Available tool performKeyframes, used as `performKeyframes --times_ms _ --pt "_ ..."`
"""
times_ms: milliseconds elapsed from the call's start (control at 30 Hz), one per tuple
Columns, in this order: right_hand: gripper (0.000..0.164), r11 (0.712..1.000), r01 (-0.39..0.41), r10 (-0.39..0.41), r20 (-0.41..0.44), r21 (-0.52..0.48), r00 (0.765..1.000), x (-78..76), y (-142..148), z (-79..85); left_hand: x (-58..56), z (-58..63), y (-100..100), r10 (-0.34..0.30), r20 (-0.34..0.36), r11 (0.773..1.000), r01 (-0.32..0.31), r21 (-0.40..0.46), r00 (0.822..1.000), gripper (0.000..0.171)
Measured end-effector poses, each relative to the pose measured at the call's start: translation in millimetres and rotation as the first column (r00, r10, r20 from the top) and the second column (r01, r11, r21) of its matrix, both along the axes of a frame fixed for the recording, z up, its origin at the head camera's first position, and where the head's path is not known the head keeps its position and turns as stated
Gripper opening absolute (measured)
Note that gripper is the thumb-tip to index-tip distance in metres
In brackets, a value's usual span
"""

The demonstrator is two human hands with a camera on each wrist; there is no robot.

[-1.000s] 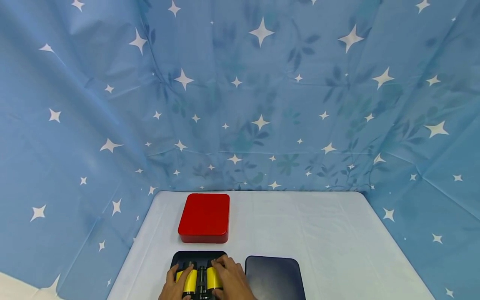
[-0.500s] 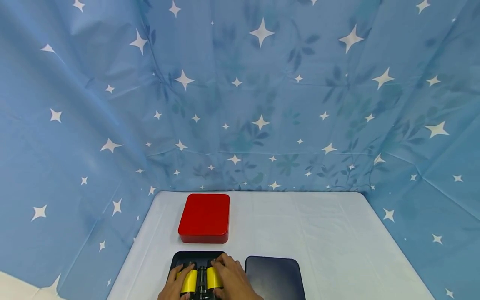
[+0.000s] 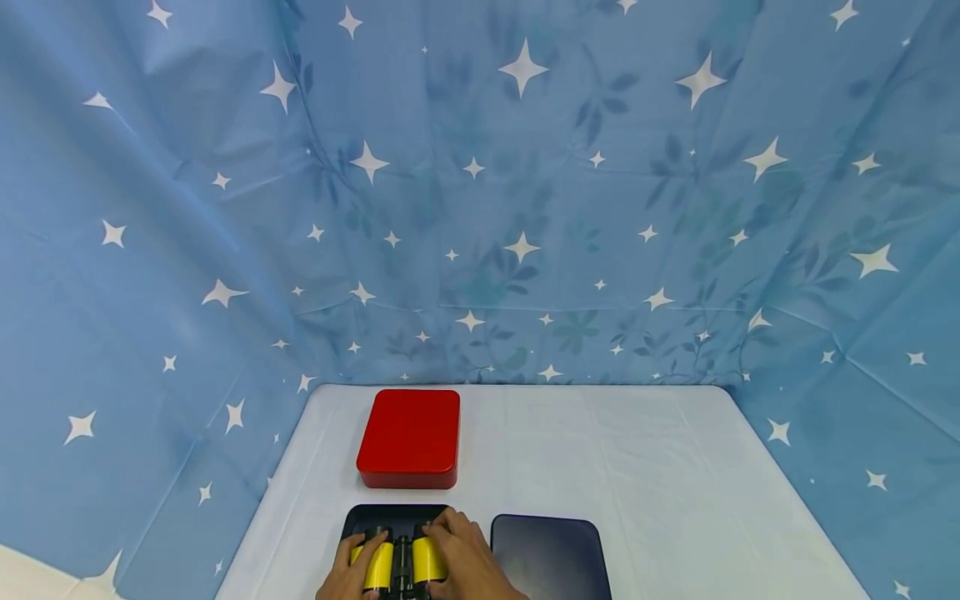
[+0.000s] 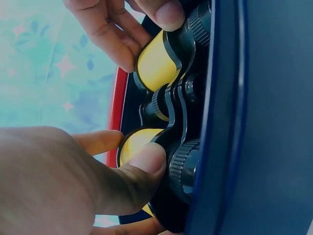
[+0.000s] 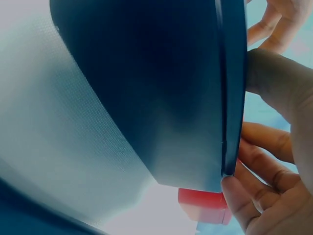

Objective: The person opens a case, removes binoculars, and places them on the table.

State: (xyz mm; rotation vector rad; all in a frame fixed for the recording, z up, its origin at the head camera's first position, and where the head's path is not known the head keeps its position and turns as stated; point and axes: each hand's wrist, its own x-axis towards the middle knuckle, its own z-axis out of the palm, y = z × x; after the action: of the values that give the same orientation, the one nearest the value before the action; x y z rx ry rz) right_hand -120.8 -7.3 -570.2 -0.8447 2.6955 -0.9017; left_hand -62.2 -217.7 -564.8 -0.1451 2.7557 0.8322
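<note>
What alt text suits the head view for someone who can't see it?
A person's left grip and right grip hold yellow-and-black binoculars by either side in an open dark box. To its right lies a dark flat piece, perhaps its lid; beyond sits a red box on the white table.

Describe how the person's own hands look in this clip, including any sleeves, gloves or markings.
Both the left hand and the right hand are bare, with no gloves. No rings, cables or markings can be made out on what shows of them. No sleeves or cuffs come into the pictures; anything worn farther up the arms is out of view.
</note>
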Motion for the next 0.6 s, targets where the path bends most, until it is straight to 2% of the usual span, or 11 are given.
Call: performKeyframes --times_ms 200,600 --pt "0.066 0.999 0.009 -0.009 0.01 -0.036 1.0 0.4 0 3.6 -6.6 4.6 -1 0.017 0.001 1.0 -0.017 -0.003 1.0 0.075" --pt "0.066 0.999 0.012 -0.011 0.009 -0.033 1.0 1.7 -1 21.8 -3.8 21.5 -1 0.029 -0.029 0.999 -0.031 -0.043 0.999 0.07"
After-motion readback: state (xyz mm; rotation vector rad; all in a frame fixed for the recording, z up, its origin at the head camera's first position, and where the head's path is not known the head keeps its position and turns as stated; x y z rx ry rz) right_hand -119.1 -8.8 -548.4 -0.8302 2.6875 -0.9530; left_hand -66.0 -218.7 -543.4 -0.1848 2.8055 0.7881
